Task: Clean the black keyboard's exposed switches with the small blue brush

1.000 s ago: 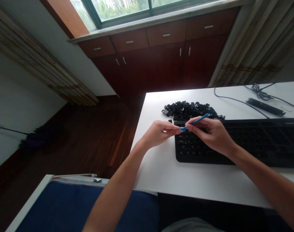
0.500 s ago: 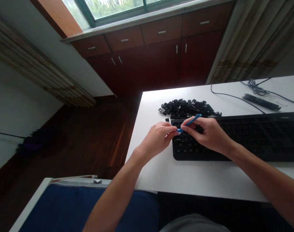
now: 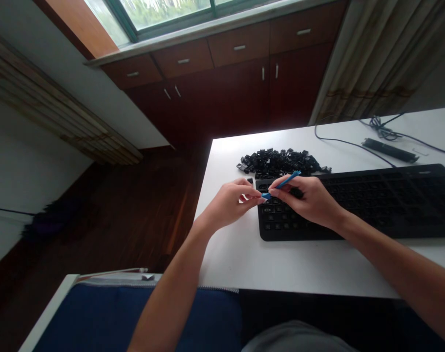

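Keyboard (image 3: pixel 383 200), long and black, lies across the white table (image 3: pixel 244 264) in front of the person, its left end under and between the two hands. Over that left end the right hand (image 3: pixel 310 198) pinches a slim blue stick (image 3: pixel 288 180) between thumb and forefinger, pen-fashion, the other fingers curled in behind. The stick slants, its frayed-looking upper end pointing up and away to the right.

The left hand (image 3: pixel 236 199) reaches in from the other side, thumb and fingertips drawn nearly together on a small blue piece (image 3: pixel 265 196) with a pale underside; a narrow gap shows between the fingers further back. From where I stand I can't tell whether that piece and the stick are one tool, since the right fingertips cover the place where they meet.

Just beyond the keyboard's far edge sits a heap of loose black keycaps (image 3: pixel 279 162), and one single keycap (image 3: pixel 249 180) lies apart from it, near the left hand. Further right, a dark cable (image 3: pixel 350 141) loops over the table beside a narrow black bar (image 3: pixel 390 149). Wooden cabinets (image 3: pixel 222 98) stand beneath the window (image 3: pixel 163 12), with a curtain (image 3: pixel 369 58) hanging to the right.
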Motion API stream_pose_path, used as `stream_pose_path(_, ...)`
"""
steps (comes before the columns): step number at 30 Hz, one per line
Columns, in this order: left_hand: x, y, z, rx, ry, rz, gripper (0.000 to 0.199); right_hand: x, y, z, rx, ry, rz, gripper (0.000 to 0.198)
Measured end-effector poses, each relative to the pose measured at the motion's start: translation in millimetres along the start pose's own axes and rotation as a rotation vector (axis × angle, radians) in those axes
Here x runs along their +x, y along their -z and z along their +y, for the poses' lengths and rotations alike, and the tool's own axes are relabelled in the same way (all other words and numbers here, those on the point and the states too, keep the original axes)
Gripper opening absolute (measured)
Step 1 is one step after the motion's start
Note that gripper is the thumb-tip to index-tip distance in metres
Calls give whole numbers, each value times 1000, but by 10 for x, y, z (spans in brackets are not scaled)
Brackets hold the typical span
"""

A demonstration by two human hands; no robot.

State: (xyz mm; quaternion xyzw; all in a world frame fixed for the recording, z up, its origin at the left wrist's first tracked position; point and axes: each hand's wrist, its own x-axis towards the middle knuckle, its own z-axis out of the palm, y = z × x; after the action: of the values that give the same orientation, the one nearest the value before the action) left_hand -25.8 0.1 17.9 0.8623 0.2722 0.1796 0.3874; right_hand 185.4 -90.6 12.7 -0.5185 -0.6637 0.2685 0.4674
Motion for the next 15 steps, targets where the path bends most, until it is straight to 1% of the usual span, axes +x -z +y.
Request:
stream_pose_path(3, 14, 90, 32, -230, 104, -154, 35, 6, 25, -8, 86, -32, 19, 18)
stream_pose_path(6, 28, 147, 72, -427, 139, -269, 39, 6, 51, -1, 171, -75, 49, 19)
stream_pose_path(8, 39, 146, 67, -560, 162, -280, 40, 5, 59, 11, 196, -86, 54, 19)
stream_pose_path(10, 51, 120, 31, -660, 202, -248, 39, 5, 59, 23, 198, -80, 47, 18)
stream_pose_path(12, 61, 86, -21, -708, 241, -223, 36, 4, 56, 31, 191, -68, 45, 18)
stream_pose_path(15, 69, 45, -87, -739, 265, -224, 32, 5, 54, 37, 177, -52, 47, 19)
